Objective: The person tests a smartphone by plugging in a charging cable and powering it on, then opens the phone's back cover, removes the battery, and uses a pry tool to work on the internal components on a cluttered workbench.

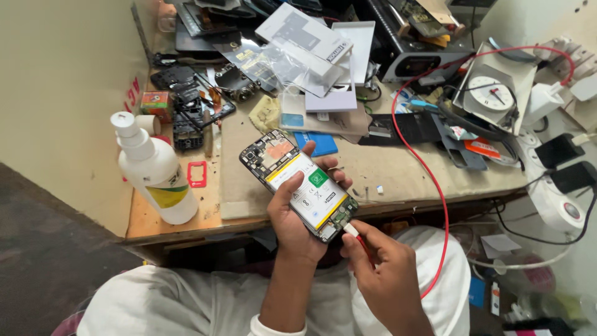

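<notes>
My left hand (297,219) grips an opened smartphone (298,183) with its back cover off, so the white battery and circuit boards show. The phone is tilted, its camera end toward the upper left. My right hand (380,266) pinches the white plug (351,230) of a red cable (429,174) at the phone's lower end, at the charging port. From there the cable loops up and to the right over the bench.
A white plastic bottle (155,171) stands at the bench's left front. Phone parts, a red frame (196,173), boxes and plastic bags clutter the back. A white round dial (491,93), chargers and a power strip (559,186) lie at right. A wall is on the left.
</notes>
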A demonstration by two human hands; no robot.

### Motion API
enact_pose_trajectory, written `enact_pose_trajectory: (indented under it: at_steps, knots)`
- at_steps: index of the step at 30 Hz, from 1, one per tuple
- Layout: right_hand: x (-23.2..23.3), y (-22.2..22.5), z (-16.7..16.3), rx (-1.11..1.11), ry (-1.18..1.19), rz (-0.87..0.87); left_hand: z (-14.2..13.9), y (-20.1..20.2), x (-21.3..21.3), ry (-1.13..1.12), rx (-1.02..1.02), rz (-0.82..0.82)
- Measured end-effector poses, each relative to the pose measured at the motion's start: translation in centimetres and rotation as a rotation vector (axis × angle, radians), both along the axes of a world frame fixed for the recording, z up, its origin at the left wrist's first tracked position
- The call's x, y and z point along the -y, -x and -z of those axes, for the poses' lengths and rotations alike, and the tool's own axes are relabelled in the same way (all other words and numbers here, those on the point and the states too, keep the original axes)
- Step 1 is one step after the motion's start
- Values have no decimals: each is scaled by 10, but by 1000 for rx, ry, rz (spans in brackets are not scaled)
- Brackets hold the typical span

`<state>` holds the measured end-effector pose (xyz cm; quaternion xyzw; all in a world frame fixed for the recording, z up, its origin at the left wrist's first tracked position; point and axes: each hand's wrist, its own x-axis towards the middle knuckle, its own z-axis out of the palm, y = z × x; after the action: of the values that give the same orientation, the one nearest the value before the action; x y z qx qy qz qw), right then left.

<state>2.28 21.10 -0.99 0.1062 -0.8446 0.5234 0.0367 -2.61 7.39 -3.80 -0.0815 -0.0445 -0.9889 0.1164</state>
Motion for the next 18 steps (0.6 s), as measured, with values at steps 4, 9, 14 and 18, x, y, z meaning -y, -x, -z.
enact_pose_trajectory:
  at_steps: [4,9,14,18]
  knots:
    - [8,-4,-3,50,-57,100,5,1,-2,8,-3,32]
    - [14,-3,-9,-48,-171,147,12,3,-2,40,-17,23]
    - [-15,-1,5,97,-343,65,14,3,-1,26,-47,14]
    - [-174,2,45,530,-675,-349,12,3,1,103,12,32]
